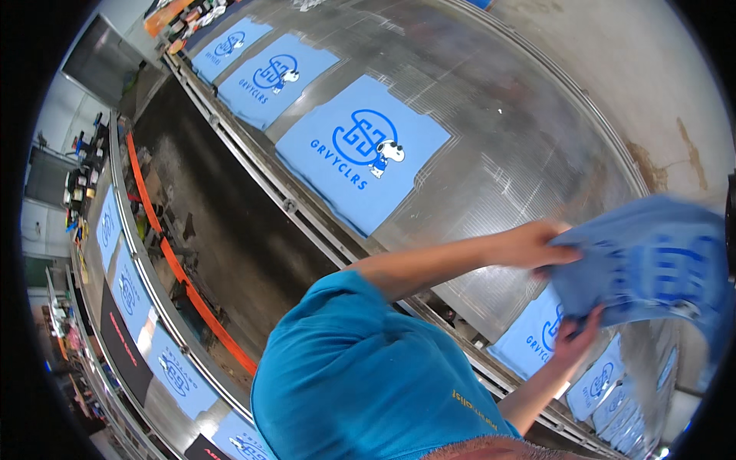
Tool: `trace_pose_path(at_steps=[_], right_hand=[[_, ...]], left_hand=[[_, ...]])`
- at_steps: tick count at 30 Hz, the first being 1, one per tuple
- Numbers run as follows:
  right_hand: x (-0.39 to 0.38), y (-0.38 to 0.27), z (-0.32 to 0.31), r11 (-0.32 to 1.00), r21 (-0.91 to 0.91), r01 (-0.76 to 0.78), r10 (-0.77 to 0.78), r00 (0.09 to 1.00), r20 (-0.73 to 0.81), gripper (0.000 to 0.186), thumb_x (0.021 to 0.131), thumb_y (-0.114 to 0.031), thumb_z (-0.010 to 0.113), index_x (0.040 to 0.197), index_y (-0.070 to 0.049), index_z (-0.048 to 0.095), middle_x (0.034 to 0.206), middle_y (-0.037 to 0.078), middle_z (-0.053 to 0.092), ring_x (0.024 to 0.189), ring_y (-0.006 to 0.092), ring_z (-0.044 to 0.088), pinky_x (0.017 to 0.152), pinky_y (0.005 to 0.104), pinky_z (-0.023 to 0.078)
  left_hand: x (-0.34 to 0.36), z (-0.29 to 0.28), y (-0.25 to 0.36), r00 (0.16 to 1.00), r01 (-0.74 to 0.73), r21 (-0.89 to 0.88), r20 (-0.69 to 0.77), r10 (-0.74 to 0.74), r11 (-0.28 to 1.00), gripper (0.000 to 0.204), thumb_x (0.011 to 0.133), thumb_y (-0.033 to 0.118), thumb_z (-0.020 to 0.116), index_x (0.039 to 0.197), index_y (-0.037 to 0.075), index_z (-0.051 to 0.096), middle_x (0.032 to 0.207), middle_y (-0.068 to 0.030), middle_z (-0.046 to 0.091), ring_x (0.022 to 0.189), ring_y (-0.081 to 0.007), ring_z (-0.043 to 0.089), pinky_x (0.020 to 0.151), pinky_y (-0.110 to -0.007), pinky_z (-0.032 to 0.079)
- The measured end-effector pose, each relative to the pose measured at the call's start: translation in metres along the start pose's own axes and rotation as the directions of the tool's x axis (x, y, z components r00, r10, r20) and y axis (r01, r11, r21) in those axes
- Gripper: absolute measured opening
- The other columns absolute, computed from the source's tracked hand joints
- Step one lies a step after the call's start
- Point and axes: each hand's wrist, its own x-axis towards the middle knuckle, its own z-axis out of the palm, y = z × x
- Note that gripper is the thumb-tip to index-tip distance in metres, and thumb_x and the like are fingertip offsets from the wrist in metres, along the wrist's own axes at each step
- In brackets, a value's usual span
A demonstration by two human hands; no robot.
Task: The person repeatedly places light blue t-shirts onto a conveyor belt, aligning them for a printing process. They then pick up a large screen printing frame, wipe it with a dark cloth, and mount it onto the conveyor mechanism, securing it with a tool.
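Observation:
A light blue fabric panel point(644, 261) with a darker blue print hangs in the air at the right, bent and smeared by motion. My left hand point(530, 247), reaching across from the left, is closed on its near upper edge. Lower down, my right hand point(579, 337) pinches the same panel near its lower edge. Beneath the hands lies another printed panel point(529, 337), partly covered by the raised one. Farther up the metal table point(506, 176), a flat blue panel point(364, 153) shows a round emblem and a white cartoon dog.
More printed panels point(277, 77) lie in a row toward the far left, and others point(602, 379) continue at the lower right. A metal rail point(287, 205) edges the table. Across a dark aisle point(230, 184) with an orange strip point(184, 287) stands a second table with blue and black panels.

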Motion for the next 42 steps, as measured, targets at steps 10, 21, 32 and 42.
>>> trace_pose_path(at_steps=[10, 21, 32, 42], right_hand=[[-0.078, 0.062, -0.107, 0.971, 0.238, -0.015, -0.032, 0.981, 0.192, 0.036, 0.102, -0.032, 0.049, 0.125, -0.006, 0.054, 0.111, 0.008, 0.064, 0.075, 0.0130, 0.060, 0.057, 0.0227, 0.046], [-0.030, -0.018, -0.085, 0.934, 0.316, 0.169, -0.239, 0.951, 0.195, 0.026, 0.098, -0.031, 0.059, 0.104, -0.007, 0.064, 0.094, 0.006, 0.069, 0.075, 0.0142, 0.062, 0.066, 0.0270, 0.046], [-0.056, 0.237, -0.170, 0.759, -0.639, -0.124, 0.182, 0.983, 0.026, 0.024, 0.096, -0.027, 0.062, 0.092, -0.004, 0.055, 0.079, 0.003, 0.057, 0.057, 0.0085, 0.054, 0.046, 0.0239, 0.044], [-0.136, 0.244, 0.096, 0.822, -0.547, -0.160, 0.387, 0.861, 0.330, 0.023, 0.097, -0.023, 0.061, 0.100, 0.000, 0.063, 0.087, 0.005, 0.064, 0.070, 0.0099, 0.059, 0.066, 0.0257, 0.052]], left_hand=[[-0.130, -0.009, -0.084, 0.826, 0.283, -0.316, -0.400, -0.398, 0.906, 0.038, 0.096, 0.044, 0.059, 0.096, 0.006, 0.059, 0.076, -0.0026, 0.059, 0.059, -0.0108, 0.055, 0.047, -0.027, 0.043], [-0.053, 0.002, 0.014, 0.876, -0.071, 0.154, -0.463, 0.136, 0.986, 0.029, 0.097, 0.034, 0.060, 0.103, 0.006, 0.062, 0.089, -0.0023, 0.063, 0.078, -0.0092, 0.058, 0.063, -0.026, 0.049], [-0.220, -0.053, -0.171, 0.576, 0.726, 0.300, -0.758, -0.308, 0.619, 0.036, 0.094, 0.031, 0.065, 0.111, 0.000, 0.062, 0.095, -0.0079, 0.066, 0.086, -0.0134, 0.063, 0.074, -0.028, 0.053], [-0.223, -0.099, 0.153, 0.973, -0.188, 0.345, 0.192, 0.127, 0.920, 0.055, 0.086, 0.048, 0.064, 0.109, -0.002, 0.060, 0.109, -0.0123, 0.061, 0.097, -0.0229, 0.059, 0.085, -0.036, 0.045]])
